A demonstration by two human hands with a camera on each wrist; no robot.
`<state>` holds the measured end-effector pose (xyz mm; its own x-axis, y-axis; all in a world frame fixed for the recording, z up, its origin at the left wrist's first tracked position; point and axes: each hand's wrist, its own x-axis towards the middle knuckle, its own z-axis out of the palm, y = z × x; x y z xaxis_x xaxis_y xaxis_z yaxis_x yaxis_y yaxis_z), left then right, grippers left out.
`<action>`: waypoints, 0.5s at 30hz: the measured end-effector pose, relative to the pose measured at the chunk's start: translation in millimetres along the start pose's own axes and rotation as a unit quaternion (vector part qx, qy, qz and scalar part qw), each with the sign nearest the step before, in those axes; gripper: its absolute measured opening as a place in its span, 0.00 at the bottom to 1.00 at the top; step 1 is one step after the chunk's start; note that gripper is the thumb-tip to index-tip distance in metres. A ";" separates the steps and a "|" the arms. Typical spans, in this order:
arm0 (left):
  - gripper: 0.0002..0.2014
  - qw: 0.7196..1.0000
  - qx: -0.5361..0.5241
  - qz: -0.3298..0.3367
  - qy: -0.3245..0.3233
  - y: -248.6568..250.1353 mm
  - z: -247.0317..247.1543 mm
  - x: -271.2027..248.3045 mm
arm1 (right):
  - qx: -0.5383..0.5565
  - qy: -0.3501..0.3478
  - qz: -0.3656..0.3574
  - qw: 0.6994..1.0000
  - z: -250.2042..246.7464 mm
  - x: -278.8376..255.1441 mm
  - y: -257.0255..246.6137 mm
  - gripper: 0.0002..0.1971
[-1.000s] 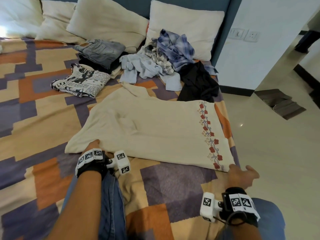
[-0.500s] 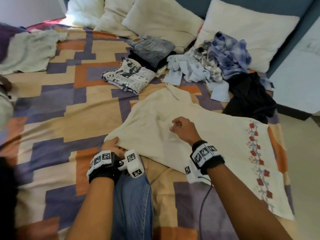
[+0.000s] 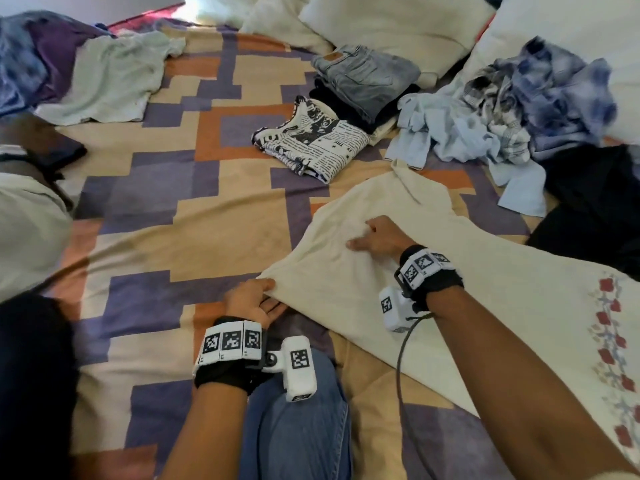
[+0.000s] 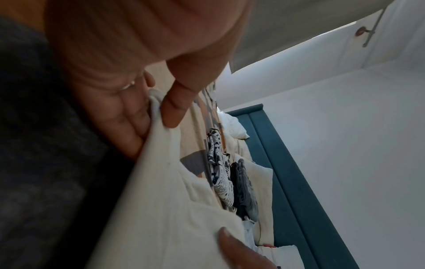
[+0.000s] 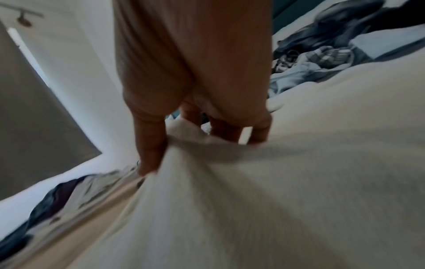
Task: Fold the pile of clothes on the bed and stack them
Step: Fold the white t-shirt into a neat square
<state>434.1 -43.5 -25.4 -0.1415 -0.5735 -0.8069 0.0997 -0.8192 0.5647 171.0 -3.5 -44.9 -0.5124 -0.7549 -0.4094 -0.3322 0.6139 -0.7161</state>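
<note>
Right hand (image 3: 379, 237) slid up the left-right-lying cream garment (image 3: 485, 282), pinching it; left hand (image 3: 251, 301) grips its corner.

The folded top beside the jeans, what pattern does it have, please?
Black-and-white newspaper print, clearest in the head view.

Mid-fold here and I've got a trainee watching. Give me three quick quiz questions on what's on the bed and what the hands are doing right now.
1. True or false: the left hand pinches an edge of the cream garment.
2. Which folded item lies nearest the cream garment: A) jeans, B) newsprint top, C) green shirt?
3. Fill in: the right hand rests on the ____ garment.

Key: 1 true; 2 B; 3 cream. In the left wrist view the thumb and fingers close on the fabric edge. Whether the right hand grips or only presses is unclear.
</note>
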 end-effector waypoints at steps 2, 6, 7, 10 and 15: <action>0.17 1.000 0.016 0.024 0.009 3.3 0.0 2.0 | 0.105 0.035 -0.022 0.994 -7.2 1.5 3.5 0.48; 0.14 0.997 0.070 0.038 -0.018 9.5 3.6 2.3 | 0.092 0.080 -0.037 0.992 -13.7 -7.4 1.0 0.31; 0.14 0.995 0.082 0.034 -0.034 10.9 4.3 3.7 | 0.075 0.088 -0.040 0.992 -14.8 -8.6 0.2 0.24; 0.15 0.991 0.118 0.018 -0.062 15.9 0.9 12.9 | 0.082 0.122 -0.071 0.987 -19.7 -13.3 -5.2 0.13; 0.02 0.983 0.171 0.023 -0.058 30.5 -6.0 20.0 | 0.061 0.164 -0.119 0.977 -24.0 -31.6 -18.2 0.12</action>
<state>440.3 -79.9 -25.4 -0.2580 -0.5892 -0.7657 -0.2249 -0.7341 0.6407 174.3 14.7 -5.3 -0.6655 -0.7456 -0.0338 -0.3860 0.3825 -0.8394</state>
